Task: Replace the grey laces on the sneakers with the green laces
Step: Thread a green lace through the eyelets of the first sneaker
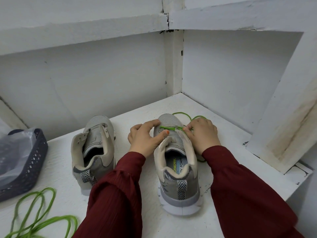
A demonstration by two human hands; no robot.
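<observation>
a white bench (pixel 171 107) set in a corner of white walls carries everything. at its left edge sits a dark lattice basket (pixel 34 160) with a clear plastic bag (pixel 15 146) in it. two grey sneakers stand side by side, heels toward the person: the left sneaker (pixel 93 152) just beside the basket, the right sneaker (pixel 178 169) between two dark red sleeves (pixel 116 194). a loose green lace (pixel 42 220) lies coiled on the bench near the front left corner. the left grip (pixel 145 136) holds the right sneaker's forefoot, fingers curved over the toe, thumb pressed on the tongue. the right grip (pixel 202 134) has its fingertips pressed together, pinching the threaded green lace (pixel 169 128) at the right eyelet row. that lace crosses the lowest eyelets, and its slack loops on the bench past the toe.
</observation>
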